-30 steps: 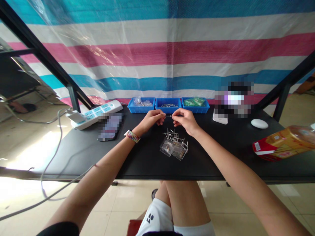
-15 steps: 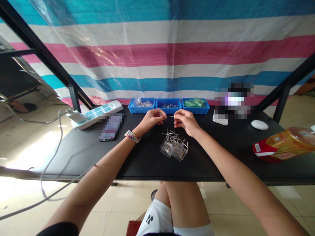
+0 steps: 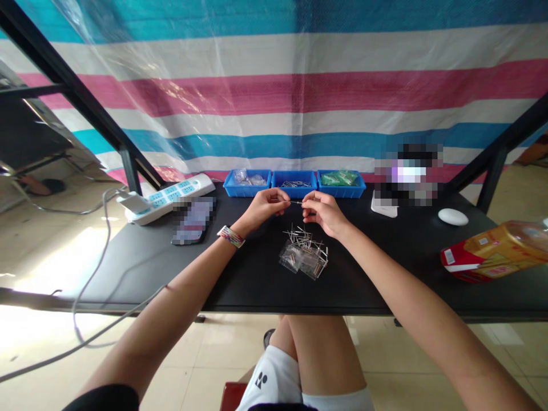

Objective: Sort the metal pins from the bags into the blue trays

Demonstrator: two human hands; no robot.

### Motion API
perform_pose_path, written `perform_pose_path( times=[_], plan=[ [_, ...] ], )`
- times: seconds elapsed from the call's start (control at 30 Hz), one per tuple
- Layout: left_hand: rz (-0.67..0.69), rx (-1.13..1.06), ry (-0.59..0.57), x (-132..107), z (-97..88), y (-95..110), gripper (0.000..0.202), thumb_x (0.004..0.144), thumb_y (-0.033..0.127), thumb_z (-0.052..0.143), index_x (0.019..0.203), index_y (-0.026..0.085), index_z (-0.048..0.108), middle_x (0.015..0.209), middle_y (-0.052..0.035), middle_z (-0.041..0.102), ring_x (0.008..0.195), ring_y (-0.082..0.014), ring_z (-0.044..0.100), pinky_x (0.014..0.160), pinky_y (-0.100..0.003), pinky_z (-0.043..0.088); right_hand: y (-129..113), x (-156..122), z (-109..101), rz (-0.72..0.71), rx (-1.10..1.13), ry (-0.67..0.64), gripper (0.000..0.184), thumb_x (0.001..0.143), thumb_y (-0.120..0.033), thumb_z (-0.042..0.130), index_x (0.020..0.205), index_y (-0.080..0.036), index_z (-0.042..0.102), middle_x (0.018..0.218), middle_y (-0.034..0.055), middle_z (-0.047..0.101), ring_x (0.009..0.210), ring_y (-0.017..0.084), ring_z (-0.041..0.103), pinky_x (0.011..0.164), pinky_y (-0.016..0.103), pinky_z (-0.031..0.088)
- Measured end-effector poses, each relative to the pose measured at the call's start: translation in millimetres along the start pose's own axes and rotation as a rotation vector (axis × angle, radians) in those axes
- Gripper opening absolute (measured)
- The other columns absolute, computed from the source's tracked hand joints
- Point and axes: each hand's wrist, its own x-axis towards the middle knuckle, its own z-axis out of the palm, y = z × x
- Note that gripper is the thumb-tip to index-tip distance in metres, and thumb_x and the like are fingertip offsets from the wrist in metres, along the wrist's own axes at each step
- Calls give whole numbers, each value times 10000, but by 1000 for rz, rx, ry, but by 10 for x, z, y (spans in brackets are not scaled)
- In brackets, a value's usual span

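Note:
My left hand [image 3: 266, 208] and my right hand [image 3: 322, 212] are raised just above the black table [image 3: 141, 260], fingers pinched. Between them they hold one thin metal pin [image 3: 296, 202], each hand gripping an end. Below the hands lies a loose pile of metal pins [image 3: 299, 235] next to a clear plastic bag [image 3: 305, 260]. A striped band sits on my left wrist [image 3: 231, 236].
Three blue trays [image 3: 294, 184] stand at the table's back edge, holding clear bags, pins and green parts. A white power strip [image 3: 171, 197] and a phone [image 3: 193, 219] lie to the left. A white mouse [image 3: 452, 216] and a red-yellow packet [image 3: 492, 251] lie right.
Both hands keep their pinch on the pin and have barely shifted; the gap between the fingertips has opened slightly.

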Motion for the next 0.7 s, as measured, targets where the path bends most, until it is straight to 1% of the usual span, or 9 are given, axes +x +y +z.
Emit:
perform_pose_path(
  times=[0.13, 0.23, 0.3, 0.4, 0.47, 0.53, 0.57, 0.6, 0.7],
  plan=[
    [3, -24, 10, -7, -5, 9, 329, 753, 350, 872, 892, 162, 642, 700, 28, 627, 567, -90, 597, 553, -207, 467, -26, 5, 8, -25, -10, 22, 228, 622, -261, 820, 758, -191, 650, 657, -38, 614, 575, 121, 621, 481, 232, 591],
    [1, -84, 40, -11, -14, 26, 295, 777, 328, 821, 921, 178, 613, 685, 41, 607, 565, -97, 601, 555, -209, 472, -61, 55, 11, -106, 15, 111, 200, 650, -245, 820, 766, -188, 669, 636, -37, 619, 572, 114, 625, 512, 221, 597],
    [-7, -120, 60, -14, -21, 38, 266, 781, 320, 788, 918, 179, 609, 695, 42, 598, 567, -94, 599, 550, -206, 462, -76, 111, 2, -145, 31, 161, 206, 682, -245, 820, 842, -189, 703, 723, -13, 694, 582, 113, 648, 543, 231, 613],
    [-24, -154, 80, -15, -31, 49, 242, 781, 315, 756, 920, 177, 614, 718, 38, 598, 564, -90, 597, 542, -205, 449, -70, 186, -43, -129, -43, 155, 285, 740, -263, 786, 1014, -199, 741, 908, 32, 784, 550, 117, 664, 519, 255, 600],
    [-32, -170, 87, -14, -36, 51, 243, 778, 315, 749, 931, 177, 619, 714, 37, 597, 563, -93, 597, 541, -206, 446, -56, 201, -85, -141, -181, 140, 278, 773, -277, 744, 1035, -186, 758, 849, 34, 776, 475, 112, 615, 445, 240, 524],
    [-34, -178, 90, -15, -36, 56, 245, 777, 316, 746, 937, 176, 624, 705, 38, 596, 562, -96, 596, 539, -208, 444, -48, 174, -116, -186, -341, 93, 218, 796, -290, 707, 963, -168, 775, 739, 19, 735, 423, 101, 546, 401, 225, 429],
    [-35, -179, 90, -17, -35, 61, 243, 776, 314, 745, 936, 176, 625, 702, 37, 596, 561, -97, 595, 539, -209, 442, -48, 147, -122, -210, -420, 40, 188, 800, -292, 700, 912, -164, 778, 712, 15, 720, 426, 99, 533, 406, 224, 402],
    [-36, -177, 88, -21, -33, 67, 240, 776, 312, 743, 934, 175, 626, 700, 37, 597, 561, -98, 594, 540, -210, 442, -50, 113, -121, -234, -500, -27, 157, 797, -283, 701, 862, -163, 778, 705, 15, 717, 452, 102, 542, 428, 224, 399],
    [-42, -163, 88, -34, -26, 87, 225, 772, 307, 732, 921, 175, 628, 694, 33, 600, 559, -99, 589, 545, -214, 440, -50, 1, -82, -297, -754, -223, 64, 766, -205, 721, 770, -169, 774, 709, 16, 728, 593, 128, 620, 558, 231, 448]
  ],
)
